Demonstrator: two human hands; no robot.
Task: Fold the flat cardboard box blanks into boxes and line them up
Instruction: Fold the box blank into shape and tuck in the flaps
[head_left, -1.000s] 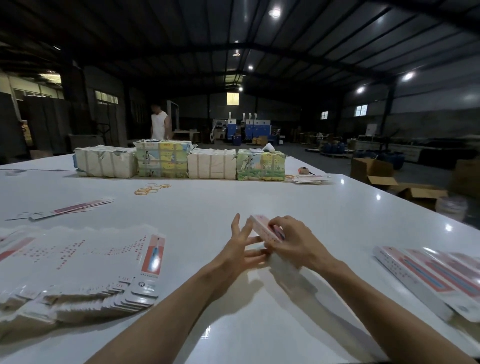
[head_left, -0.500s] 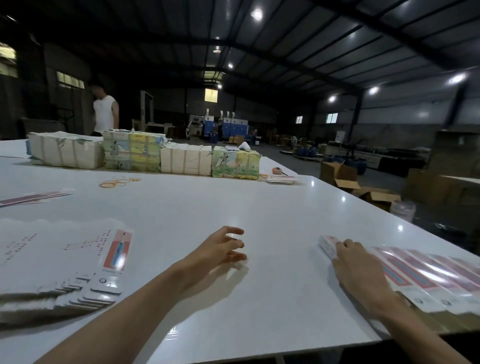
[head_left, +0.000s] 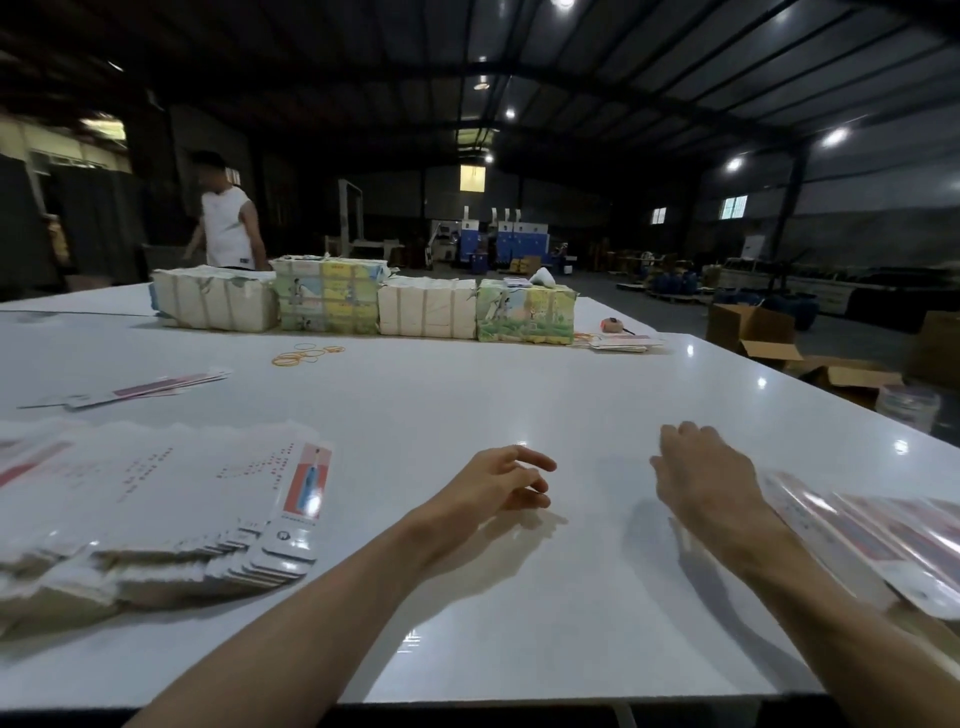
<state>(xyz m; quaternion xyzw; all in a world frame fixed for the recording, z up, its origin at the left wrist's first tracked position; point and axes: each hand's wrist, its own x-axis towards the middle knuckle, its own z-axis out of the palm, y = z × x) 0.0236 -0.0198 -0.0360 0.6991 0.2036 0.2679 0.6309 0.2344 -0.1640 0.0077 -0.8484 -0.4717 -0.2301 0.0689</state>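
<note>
A fanned stack of flat white box blanks with a red panel lies at the left of the white table. A row of folded white-and-red boxes lies side by side at the table's right edge. My left hand hovers over the middle of the table, fingers loosely spread, holding nothing. My right hand hangs just left of the folded boxes, fingers relaxed and empty.
Bundled packs of blanks stand in a row at the far side, with rubber bands in front. A few loose blanks lie far left. A person in a white top stands behind. Open cartons sit on the floor at right.
One second ago both hands held a box at the table's middle. My right hand laid it with the row at the right and has now lifted off, moving back left.
</note>
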